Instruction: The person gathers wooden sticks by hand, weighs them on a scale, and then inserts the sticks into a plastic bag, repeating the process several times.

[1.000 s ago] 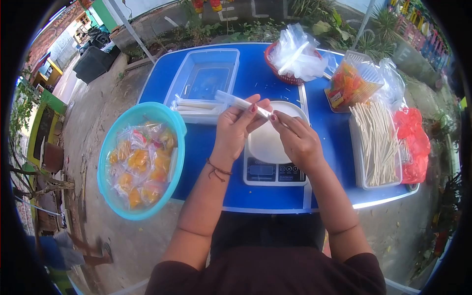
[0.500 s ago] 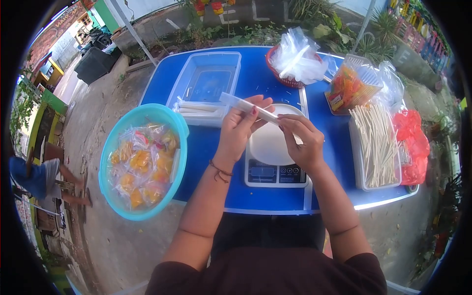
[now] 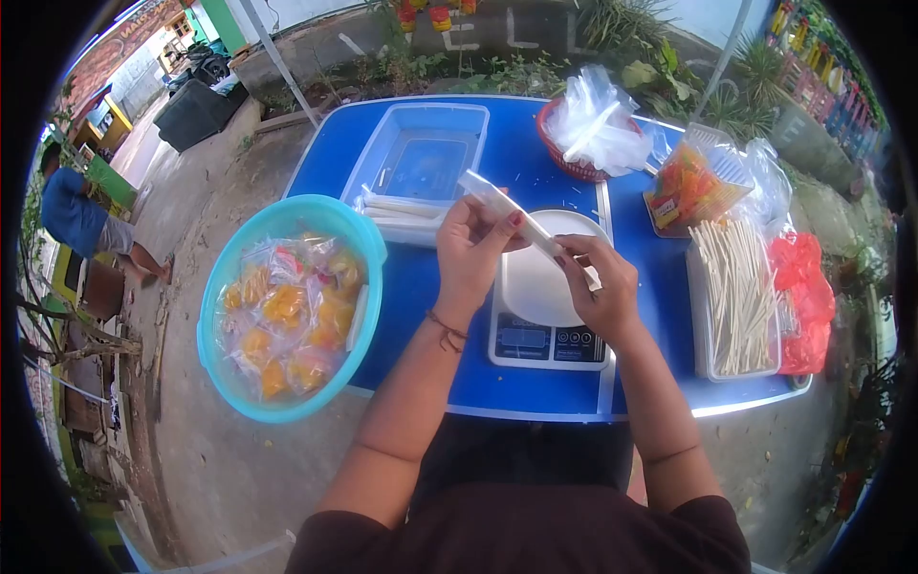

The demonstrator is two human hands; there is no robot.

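Above the table I hold a narrow clear plastic packet (image 3: 537, 232) with pale sticks inside, tilted down to the right. My left hand (image 3: 469, 251) grips its upper part between thumb and fingers. The fingers of my right hand (image 3: 606, 289) pinch its lower end. Below them stands a white kitchen scale (image 3: 545, 346) with a round pale plate (image 3: 528, 292) on top, partly covered by my right hand. Several similar filled packets (image 3: 404, 214) lie left of my left hand. On the right, a clear container (image 3: 703, 349) is full of loose pale sticks (image 3: 734, 301).
A turquoise basin (image 3: 374, 273) holds several bagged snacks. A translucent tray (image 3: 419, 143) lies at the back left, and a red basket (image 3: 564, 158) of plastic bags at the back. Farther right are a tub of orange snacks (image 3: 690, 182) and a red plastic bag (image 3: 801, 301). A person (image 3: 78, 215) is at far left.
My right hand has shifted slightly down along the packet, which tilts a little more steeply. The whole view has shifted slightly. The person at far left has moved farther back and now appears more upright.
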